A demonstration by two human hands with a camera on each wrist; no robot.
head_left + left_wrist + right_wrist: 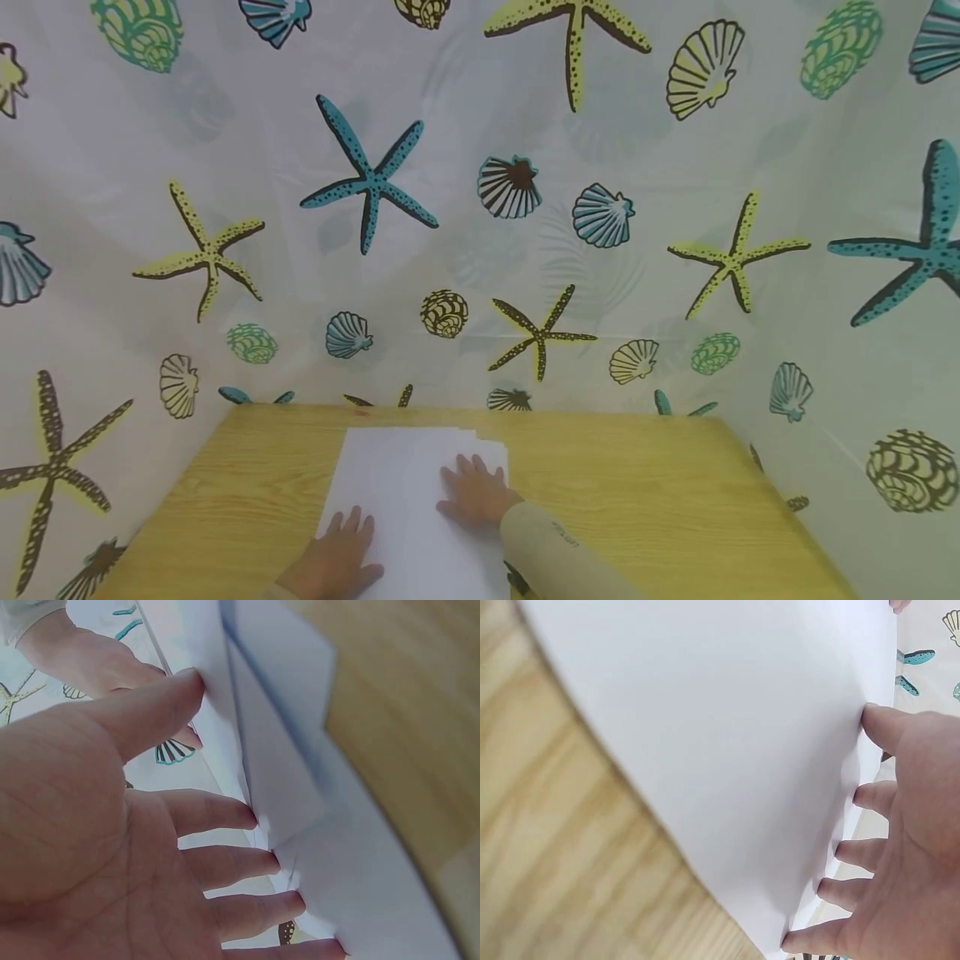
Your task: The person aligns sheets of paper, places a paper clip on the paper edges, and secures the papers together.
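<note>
White paper sheets (pixel 405 483) lie flat on the wooden table, stacked slightly askew at the far right corner. My left hand (pixel 337 554) rests with spread fingers on the near left part of the paper. Farther away, my right hand (pixel 476 496) lies spread on the right side of it. In the left wrist view, the fingertips of the left hand (pixel 90 825) touch the paper, where a folded-looking flap (pixel 274 757) shows. The right wrist view has the right hand (pixel 922 825) pressing straight fingertips onto smooth white paper (pixel 705 735).
The yellowish wooden table (pixel 637 492) extends to both sides of the paper. White cloth (pixel 465 258) printed with starfish and shells hangs behind and at both sides. A small dark thing (pixel 516 579) peeks out beside the right sleeve (pixel 555 554).
</note>
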